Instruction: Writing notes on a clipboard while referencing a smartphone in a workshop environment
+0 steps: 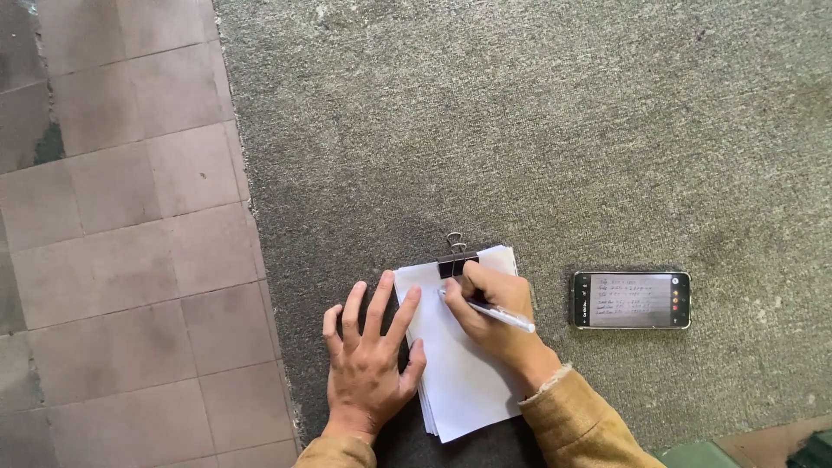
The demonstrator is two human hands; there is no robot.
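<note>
Carpet, a grey, worn, short-pile rug (563,130), fills most of the view; bare square floor tiles (121,260) run along its left edge. On the rug lies a stack of white paper sheets (459,381) pinched at the top by a black binder clip (457,263). The left hand (368,364) rests flat with fingers spread wide, its fingertips on the stack's left edge. The right hand (494,316) lies on the paper, closed around a white pen (494,314). Well apart to the right sits a black smartphone (631,300), screen lit.
</note>
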